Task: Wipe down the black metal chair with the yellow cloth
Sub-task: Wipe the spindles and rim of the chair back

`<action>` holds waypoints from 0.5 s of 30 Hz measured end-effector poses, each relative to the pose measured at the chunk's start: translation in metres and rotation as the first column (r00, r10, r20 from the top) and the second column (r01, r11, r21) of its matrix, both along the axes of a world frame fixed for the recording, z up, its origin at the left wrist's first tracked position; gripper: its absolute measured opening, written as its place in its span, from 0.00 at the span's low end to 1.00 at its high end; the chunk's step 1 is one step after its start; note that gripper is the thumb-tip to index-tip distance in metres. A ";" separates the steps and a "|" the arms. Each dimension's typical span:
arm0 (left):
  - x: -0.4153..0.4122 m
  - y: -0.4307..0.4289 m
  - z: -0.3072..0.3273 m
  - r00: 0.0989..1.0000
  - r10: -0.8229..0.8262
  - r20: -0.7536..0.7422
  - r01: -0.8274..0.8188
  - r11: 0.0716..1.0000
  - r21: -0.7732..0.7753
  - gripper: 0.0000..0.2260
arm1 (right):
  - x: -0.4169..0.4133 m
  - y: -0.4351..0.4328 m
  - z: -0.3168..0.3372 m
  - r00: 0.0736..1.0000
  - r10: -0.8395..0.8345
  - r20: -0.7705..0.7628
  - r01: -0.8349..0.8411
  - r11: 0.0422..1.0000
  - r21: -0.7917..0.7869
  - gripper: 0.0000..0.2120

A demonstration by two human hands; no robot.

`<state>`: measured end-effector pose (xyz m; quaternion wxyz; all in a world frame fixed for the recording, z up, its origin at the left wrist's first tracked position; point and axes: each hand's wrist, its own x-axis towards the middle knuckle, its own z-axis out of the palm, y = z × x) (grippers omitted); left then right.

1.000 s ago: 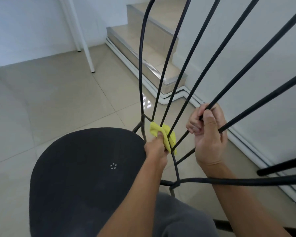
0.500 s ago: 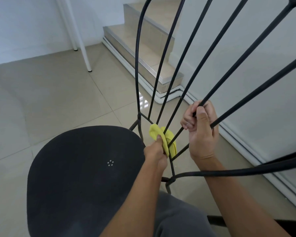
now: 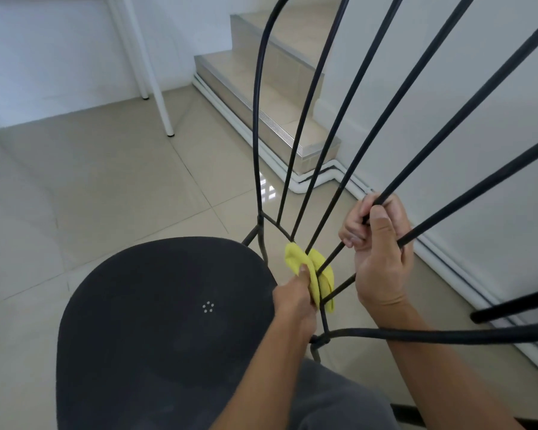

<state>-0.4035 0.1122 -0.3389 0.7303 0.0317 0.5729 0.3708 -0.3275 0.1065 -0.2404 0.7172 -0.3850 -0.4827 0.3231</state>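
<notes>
Hands: left hand point(image 3: 295, 302) and right hand point(image 3: 381, 262) were bare, thumbnails cut short.
Forearms point(image 3: 258, 373): both were bare to the frame's edge.
Clothing: a grey, creased garment point(image 3: 339, 398) covered the lap.

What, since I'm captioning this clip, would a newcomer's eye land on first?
The yellow cloth stands out, gripped by the left hand around a lower rod of the black metal chair, just behind its seat. To its right, the right hand grips another rod, and the backrest rods fan upward across the whole view.
</notes>
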 end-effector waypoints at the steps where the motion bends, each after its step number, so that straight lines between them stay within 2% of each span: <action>1: 0.000 -0.009 0.000 1.000 -0.010 0.012 0.010 1.000 0.003 0.11 | 0.000 0.000 0.000 1.000 -0.004 0.000 0.004 1.000 0.003 0.10; 8: -0.001 0.042 -0.005 0.987 0.138 0.088 -0.138 0.990 -0.003 0.11 | 0.000 0.000 -0.001 1.000 0.008 -0.005 -0.008 1.000 0.000 0.10; 15: -0.024 0.102 -0.001 0.958 0.265 0.111 -0.275 0.958 0.082 0.10 | 0.001 0.000 -0.002 1.000 0.006 -0.001 -0.006 1.000 -0.012 0.10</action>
